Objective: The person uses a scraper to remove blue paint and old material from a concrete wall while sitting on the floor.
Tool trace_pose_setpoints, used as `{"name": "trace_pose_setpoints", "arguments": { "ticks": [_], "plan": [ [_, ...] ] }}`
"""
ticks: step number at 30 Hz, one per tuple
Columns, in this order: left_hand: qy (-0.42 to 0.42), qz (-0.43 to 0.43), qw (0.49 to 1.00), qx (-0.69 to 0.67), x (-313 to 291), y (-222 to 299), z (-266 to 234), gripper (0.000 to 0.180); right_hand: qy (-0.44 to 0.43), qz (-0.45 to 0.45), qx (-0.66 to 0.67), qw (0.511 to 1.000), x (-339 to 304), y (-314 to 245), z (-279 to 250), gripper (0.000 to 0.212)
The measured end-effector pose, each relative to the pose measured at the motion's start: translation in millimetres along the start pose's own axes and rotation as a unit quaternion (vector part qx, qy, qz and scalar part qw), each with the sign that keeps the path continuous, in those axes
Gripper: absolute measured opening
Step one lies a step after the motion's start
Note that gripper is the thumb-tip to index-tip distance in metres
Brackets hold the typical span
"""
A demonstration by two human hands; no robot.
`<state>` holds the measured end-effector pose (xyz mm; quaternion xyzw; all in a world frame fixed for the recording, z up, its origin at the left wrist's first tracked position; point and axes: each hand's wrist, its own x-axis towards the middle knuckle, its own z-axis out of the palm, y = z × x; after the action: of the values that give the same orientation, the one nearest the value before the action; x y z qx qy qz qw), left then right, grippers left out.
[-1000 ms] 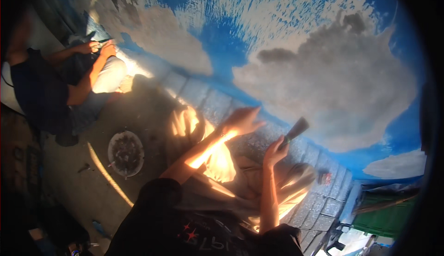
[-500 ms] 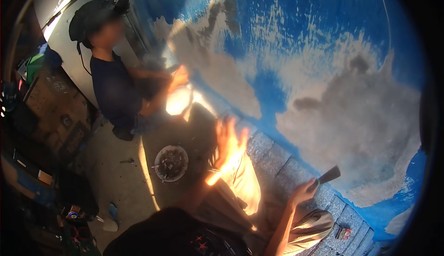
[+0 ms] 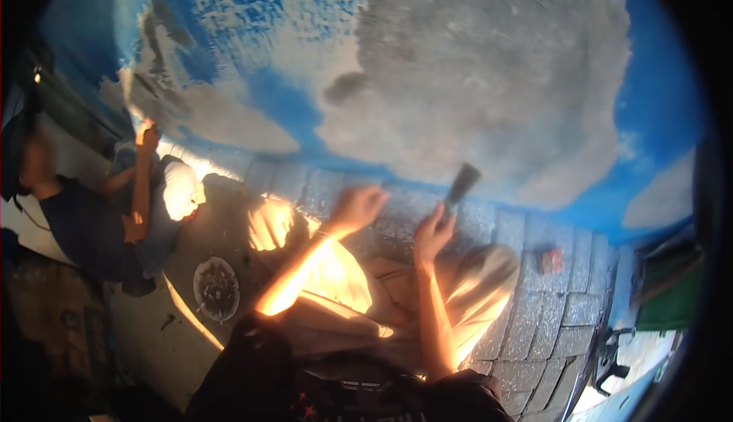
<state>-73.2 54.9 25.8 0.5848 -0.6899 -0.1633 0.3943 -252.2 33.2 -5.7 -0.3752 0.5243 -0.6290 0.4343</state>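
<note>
My right hand (image 3: 434, 235) is closed round the handle of a scraper with a dark, flared blade (image 3: 463, 182), which points up toward the wall (image 3: 489, 78). The blade appears just short of the wall's lower edge, though whether it touches cannot be told. Blue paint on that wall is worn away in large grey and whitish patches. My left hand (image 3: 359, 208) hovers above my knee in front of the wall, its fingers bunched and smeared by motion. Nothing shows in it. Strong sunlight falls on my left forearm.
On the left another person (image 3: 92, 223) in a dark shirt crouches by the wall, one arm raised to it. A round container of dark debris (image 3: 217, 288) stands on the floor. Grey paving blocks (image 3: 527, 323) run along the wall, with a small red packet (image 3: 550, 260) on them.
My view has swung to the right, so the wall and the other person shift left. My left hand's spread fingers have drawn together. The scraper stays in my right hand, its blade now pointing more upward.
</note>
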Motion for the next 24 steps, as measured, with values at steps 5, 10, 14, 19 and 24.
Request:
{"name": "trace_pose_setpoints", "arguments": {
  "ticks": [5, 10, 14, 19, 24],
  "plan": [
    [0.249, -0.382, 0.851, -0.26, -30.1, -81.5, -17.1, 0.02, -0.135, -0.109, -0.123, 0.977, -10.5, 16.3, 6.2, 0.024],
    [0.331, -0.394, 0.749, -0.417, -25.0, -73.2, -21.5, 0.021, -0.246, -0.117, -0.202, 0.941, -22.2, 27.7, 17.4, 0.024],
    [0.35, -0.447, 0.733, -0.375, -27.1, -80.0, -23.9, 0.024, -0.327, -0.195, -0.297, 0.876, -42.0, 9.8, 45.1, 0.032],
    [0.362, -0.418, 0.72, -0.419, -18.2, -66.6, -22.7, 0.024, -0.339, -0.183, -0.282, 0.879, -59.5, -24.7, 96.5, 0.058],
    [0.398, -0.411, 0.699, -0.429, -25.8, -79.5, -23.3, 0.021, -0.294, -0.178, -0.309, 0.887, -87.2, -15.9, 110.6, 0.059]
  ]
}}
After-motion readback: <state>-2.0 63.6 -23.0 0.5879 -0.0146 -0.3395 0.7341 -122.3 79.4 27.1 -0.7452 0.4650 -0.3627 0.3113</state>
